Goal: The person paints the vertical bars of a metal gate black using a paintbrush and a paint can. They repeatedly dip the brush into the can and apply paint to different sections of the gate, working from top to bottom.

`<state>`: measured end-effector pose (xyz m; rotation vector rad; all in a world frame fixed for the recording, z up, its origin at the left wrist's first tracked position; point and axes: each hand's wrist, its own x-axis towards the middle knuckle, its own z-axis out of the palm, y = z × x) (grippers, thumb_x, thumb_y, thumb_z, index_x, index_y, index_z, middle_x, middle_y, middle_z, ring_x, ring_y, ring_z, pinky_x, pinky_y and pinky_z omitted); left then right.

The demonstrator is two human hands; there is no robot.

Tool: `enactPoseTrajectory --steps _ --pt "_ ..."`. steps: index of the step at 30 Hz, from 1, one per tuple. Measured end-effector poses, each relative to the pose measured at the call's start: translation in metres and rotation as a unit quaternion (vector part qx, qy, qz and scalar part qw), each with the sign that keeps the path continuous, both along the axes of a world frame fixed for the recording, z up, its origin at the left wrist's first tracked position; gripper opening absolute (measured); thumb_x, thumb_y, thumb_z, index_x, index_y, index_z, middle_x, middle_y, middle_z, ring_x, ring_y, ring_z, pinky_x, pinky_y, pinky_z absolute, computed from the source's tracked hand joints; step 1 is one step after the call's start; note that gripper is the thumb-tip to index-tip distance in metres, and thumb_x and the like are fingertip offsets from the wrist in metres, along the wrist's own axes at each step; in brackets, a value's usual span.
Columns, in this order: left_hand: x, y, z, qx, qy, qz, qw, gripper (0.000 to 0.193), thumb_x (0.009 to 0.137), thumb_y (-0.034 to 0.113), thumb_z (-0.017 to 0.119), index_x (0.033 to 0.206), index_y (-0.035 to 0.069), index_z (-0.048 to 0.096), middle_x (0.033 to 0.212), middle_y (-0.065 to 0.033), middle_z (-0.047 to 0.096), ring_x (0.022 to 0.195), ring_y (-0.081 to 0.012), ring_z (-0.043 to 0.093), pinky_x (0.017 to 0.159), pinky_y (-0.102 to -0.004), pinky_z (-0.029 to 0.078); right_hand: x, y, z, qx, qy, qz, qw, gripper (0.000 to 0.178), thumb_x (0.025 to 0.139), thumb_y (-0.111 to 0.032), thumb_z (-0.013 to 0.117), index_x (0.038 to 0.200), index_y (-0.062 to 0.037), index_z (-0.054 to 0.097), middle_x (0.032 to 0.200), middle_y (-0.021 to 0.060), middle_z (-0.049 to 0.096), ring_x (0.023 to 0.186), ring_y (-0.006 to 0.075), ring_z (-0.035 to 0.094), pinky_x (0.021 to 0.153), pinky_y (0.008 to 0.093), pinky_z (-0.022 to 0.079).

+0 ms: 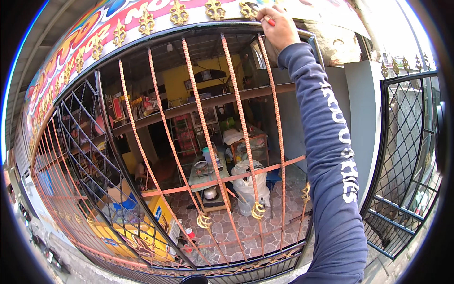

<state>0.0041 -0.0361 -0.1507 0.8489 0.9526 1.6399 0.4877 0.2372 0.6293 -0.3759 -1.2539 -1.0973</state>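
Note:
My right hand [280, 27] is raised to the top of a metal window grille, its dark blue sleeve [326, 142] crossing the right side of the view. Its fingers are closed around a slim tool with a red handle end [269, 21]; the tool's other end is hidden by the hand. Right beside the fingers stands a gold finial [248, 9] on the black top rail [208, 25]. More gold finials [179, 13] line the rail to the left. Below run twisted reddish-orange bars [195, 90], some with gold curled ornaments [257, 211]. My left hand is out of view.
A black lattice gate [405, 142] stands at the right. Behind the grille are a yellow chest [158, 215], a white sack [248, 184], a table with pots [203, 173] and a stone-patterned floor [279, 227]. A colourful banner [109, 28] hangs behind the finials.

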Motion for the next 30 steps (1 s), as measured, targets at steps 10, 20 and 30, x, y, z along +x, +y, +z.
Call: enactPoseTrajectory --steps 10,20,30 --pt "0.011 0.005 0.027 -0.020 0.059 -0.036 0.997 0.053 0.097 0.051 0.055 0.134 0.012 0.056 0.129 -0.0150 0.059 0.120 -0.0367 0.056 0.096 -0.0638 0.051 -0.021 0.032 -0.062 -0.180 -0.011 -0.090 0.980 0.016 0.085 -0.005 0.062 0.094 -0.0173 0.067 0.101 0.0072 0.061 0.092 0.0321 0.068 0.080 0.0447 0.055" --pt "0.006 -0.002 0.014 -0.054 0.072 -0.046 0.995 0.060 0.094 0.059 0.054 0.134 0.015 0.056 0.132 -0.0145 0.057 0.123 -0.0394 0.054 0.097 -0.0689 0.049 0.031 0.041 -0.060 -0.145 0.083 -0.033 0.985 0.013 0.086 -0.005 0.063 0.093 -0.0157 0.066 0.097 0.0089 0.061 0.089 0.0358 0.066 0.078 0.0446 0.054" --pt "0.039 -0.012 0.054 -0.042 0.098 -0.044 0.993 0.067 0.087 0.056 0.060 0.136 0.010 0.054 0.126 -0.0143 0.063 0.118 -0.0381 0.060 0.101 -0.0643 0.048 0.044 0.039 -0.066 -0.118 0.129 -0.029 0.984 0.019 0.083 -0.008 0.063 0.099 -0.0190 0.066 0.105 0.0079 0.060 0.094 0.0350 0.066 0.081 0.0472 0.054"
